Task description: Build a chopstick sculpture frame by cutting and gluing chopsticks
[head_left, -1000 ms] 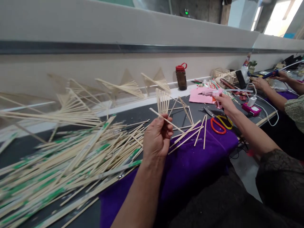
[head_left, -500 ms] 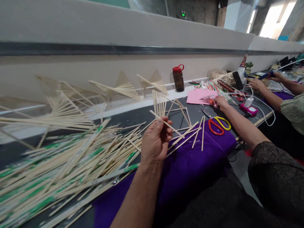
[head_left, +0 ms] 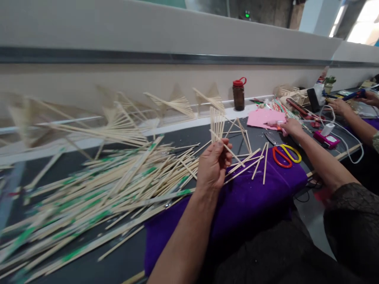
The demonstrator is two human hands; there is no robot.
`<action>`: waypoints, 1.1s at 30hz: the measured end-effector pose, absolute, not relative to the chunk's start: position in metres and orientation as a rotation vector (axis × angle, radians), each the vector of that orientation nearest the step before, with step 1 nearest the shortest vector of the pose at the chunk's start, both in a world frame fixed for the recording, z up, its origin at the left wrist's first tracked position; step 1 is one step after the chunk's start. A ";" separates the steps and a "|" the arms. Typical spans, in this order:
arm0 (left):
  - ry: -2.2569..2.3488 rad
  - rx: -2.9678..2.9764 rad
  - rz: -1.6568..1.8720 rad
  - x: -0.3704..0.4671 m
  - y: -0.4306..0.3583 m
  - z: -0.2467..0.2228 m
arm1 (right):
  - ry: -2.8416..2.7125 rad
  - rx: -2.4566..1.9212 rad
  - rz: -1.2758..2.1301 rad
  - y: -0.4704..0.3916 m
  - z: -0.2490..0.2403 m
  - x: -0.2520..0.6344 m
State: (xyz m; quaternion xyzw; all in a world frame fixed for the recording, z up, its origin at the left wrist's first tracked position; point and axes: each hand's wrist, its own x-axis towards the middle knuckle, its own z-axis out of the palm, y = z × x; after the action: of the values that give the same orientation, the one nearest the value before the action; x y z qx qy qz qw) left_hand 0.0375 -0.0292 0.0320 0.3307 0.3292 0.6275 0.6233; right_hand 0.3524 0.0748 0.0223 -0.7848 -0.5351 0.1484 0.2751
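My left hand point(head_left: 211, 165) pinches a small fan of thin wooden sticks point(head_left: 217, 122), with one stick lying crosswise at its base. My right hand point(head_left: 291, 128) is closed round what looks like a pink glue gun point(head_left: 275, 124), resting over a pink sheet point(head_left: 260, 118). Just beyond my left hand stands a small open frame of sticks point(head_left: 244, 134) on the dark table. Cut sticks point(head_left: 264, 165) lie on the purple cloth point(head_left: 251, 201), beside scissors point(head_left: 282, 156) with red and yellow handles.
A large heap of loose sticks point(head_left: 118, 189) with green marks spreads to the left. Fanned stick structures point(head_left: 174, 106) line the wall. A red-lidded bottle point(head_left: 238, 94) stands behind. At right are a pink power socket point(head_left: 325, 139), white cables and another person's hand point(head_left: 340, 107).
The view has swung left, so everything sits further right in the picture. Both my hands keep their hold, and the stick fan stays in my left hand.
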 end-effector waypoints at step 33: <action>0.725 0.782 1.114 0.039 -0.030 0.022 | -2.420 -0.198 -0.989 -0.037 0.070 0.206</action>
State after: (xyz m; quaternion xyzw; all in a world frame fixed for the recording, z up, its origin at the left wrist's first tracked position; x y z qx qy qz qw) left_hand 0.0392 -0.0304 0.0224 0.3535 0.3276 0.5036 0.7170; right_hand 0.2055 -0.0368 0.0701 -0.0728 -0.8920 -0.3645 0.2573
